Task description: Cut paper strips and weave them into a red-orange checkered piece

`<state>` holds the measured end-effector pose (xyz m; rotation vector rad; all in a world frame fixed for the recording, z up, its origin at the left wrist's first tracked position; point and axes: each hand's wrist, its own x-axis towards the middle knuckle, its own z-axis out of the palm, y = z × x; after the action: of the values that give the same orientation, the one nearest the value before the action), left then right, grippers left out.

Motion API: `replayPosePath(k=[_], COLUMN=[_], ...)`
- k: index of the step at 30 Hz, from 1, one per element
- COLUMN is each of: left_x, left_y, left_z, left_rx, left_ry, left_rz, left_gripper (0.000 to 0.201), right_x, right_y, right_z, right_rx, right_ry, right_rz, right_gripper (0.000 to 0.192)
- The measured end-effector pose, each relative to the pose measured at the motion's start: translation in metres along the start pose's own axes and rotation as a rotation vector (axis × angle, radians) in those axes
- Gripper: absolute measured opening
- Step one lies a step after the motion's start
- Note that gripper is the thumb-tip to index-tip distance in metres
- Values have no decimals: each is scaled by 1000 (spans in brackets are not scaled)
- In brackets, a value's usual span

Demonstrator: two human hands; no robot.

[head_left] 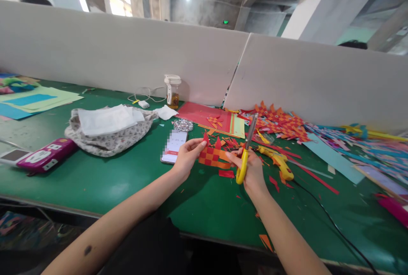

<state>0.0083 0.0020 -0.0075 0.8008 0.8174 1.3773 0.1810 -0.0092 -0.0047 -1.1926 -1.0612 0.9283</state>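
My left hand (188, 158) pinches the upper left part of a red-and-orange checkered woven paper piece (208, 156). Pointed red tips stand up along its top, and loose orange strip ends stick out on its right. My right hand (255, 168) is closed around scissors (242, 166) with yellow handles, blades pointing up and away. The thumb of that hand lies at the orange strip ends; whether it grips them I cannot tell. Just right of it rests a yellow glue gun (279, 163) with a black cord. A red paper scrap (226, 174) lies below the woven piece.
A phone (174, 147) showing a timer lies left of my left hand. Farther left are a floral cloth bag (108, 141) and a purple case (47, 155). Woven paper pieces (277, 120) and colored strips (363, 151) pile up at right. A jar (172, 92) stands by the partition (127, 49).
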Motion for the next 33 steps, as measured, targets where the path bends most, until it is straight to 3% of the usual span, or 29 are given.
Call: replayPosePath(k=[7,15,33], left_x=[1,1,-1], left_y=[1,-1,-1], left_z=[-1,0,0], left_rx=[51,62,55], left_ry=[83,62,-17], left_rz=[35,46,-1], left_gripper=[32,33,33], right_x=[-12,-21,-20], right_y=[-13,-9,-6], right_z=[0,10,10], right_rx=[-442,-946,-1047], right_ry=[83,-159,-176], right_rz=[-181,-207,-259], right_gripper=[39,36,34])
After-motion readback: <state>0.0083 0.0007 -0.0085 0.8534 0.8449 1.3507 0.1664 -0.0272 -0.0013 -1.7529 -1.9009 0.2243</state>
